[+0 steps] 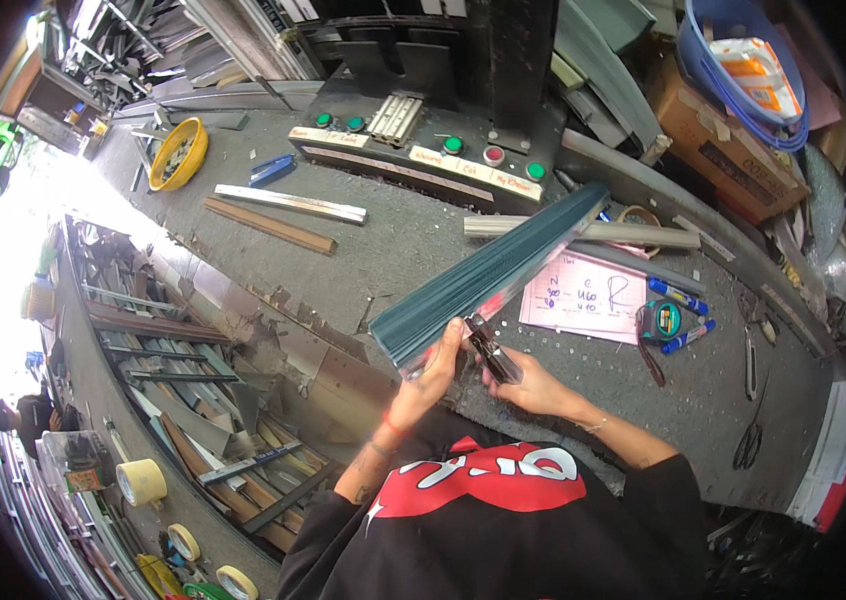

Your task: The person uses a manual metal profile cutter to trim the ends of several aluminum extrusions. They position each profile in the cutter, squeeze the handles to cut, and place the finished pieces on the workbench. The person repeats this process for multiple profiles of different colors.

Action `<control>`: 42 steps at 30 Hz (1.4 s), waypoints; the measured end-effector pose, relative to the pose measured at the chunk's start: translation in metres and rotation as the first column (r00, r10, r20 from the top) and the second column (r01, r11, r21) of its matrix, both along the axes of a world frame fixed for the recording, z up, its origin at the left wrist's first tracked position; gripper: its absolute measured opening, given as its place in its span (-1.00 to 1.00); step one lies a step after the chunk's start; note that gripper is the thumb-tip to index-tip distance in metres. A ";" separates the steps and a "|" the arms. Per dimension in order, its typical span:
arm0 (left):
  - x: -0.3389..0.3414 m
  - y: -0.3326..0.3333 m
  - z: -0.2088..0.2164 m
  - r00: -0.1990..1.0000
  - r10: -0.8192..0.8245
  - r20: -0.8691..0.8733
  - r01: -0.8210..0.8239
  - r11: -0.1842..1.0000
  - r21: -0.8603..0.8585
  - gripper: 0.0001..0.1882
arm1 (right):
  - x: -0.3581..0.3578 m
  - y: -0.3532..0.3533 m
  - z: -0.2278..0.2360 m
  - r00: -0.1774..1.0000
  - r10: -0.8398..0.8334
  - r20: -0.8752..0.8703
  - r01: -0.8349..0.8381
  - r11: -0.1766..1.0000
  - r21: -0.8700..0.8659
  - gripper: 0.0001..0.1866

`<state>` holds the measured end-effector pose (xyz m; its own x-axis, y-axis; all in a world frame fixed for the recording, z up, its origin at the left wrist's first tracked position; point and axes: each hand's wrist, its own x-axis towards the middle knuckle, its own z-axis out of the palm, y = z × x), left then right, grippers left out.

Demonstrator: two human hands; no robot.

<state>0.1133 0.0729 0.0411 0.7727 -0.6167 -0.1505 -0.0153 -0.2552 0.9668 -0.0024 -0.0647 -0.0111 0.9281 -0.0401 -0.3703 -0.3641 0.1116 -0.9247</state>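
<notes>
A long dark-teal pleated bundle (pixel 488 270), like folded screen mesh, slants over the workbench, its near end toward me. My left hand (pixel 431 372) grips that near end, thumb on the edge facing my right hand. My right hand (pixel 531 385) is closed round a dark metal plier-like hand tool (pixel 493 352). The tool's head meets the bundle's lower edge beside my left thumb; whether its jaws bite the folds I cannot tell. Under the bundle lies a pink sheet with handwriting (pixel 568 308), partly covered. A teal-and-black tape measure (pixel 659 320) sits at the sheet's right.
A machine with green and red buttons (pixel 453 146) stands at the bench's back. Metal strips (pixel 290 202), a yellow bowl (pixel 179 155), blue markers (pixel 689 337) and scissors (pixel 747 446) lie around. Metal profiles fill a rack (pixel 193 400) at left. A person (pixel 33 412) is farther left.
</notes>
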 end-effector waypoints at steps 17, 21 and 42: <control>0.206 0.105 -0.038 0.865 0.452 -0.216 -0.501 0.763 -0.409 -0.61 | -0.037 -0.013 0.032 0.970 -0.086 -0.227 0.147 0.952 0.268 -0.39; 0.241 0.119 -0.061 0.656 0.732 0.186 -0.726 0.679 -0.108 -0.73 | -0.052 -0.024 0.013 0.916 -0.301 -0.264 0.352 0.920 0.170 -0.57; 0.367 0.103 -0.013 0.090 -0.541 0.836 -0.146 0.823 0.548 -0.48 | -0.075 -0.054 -0.024 0.876 -0.379 -0.298 0.441 0.879 0.181 -0.64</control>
<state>0.4800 0.1758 0.0277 0.3078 -0.8999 0.3089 -0.9165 -0.3677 -0.1578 -0.0771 -0.1191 -0.0353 0.7239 -0.2794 -0.6308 -0.4485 0.5042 -0.7380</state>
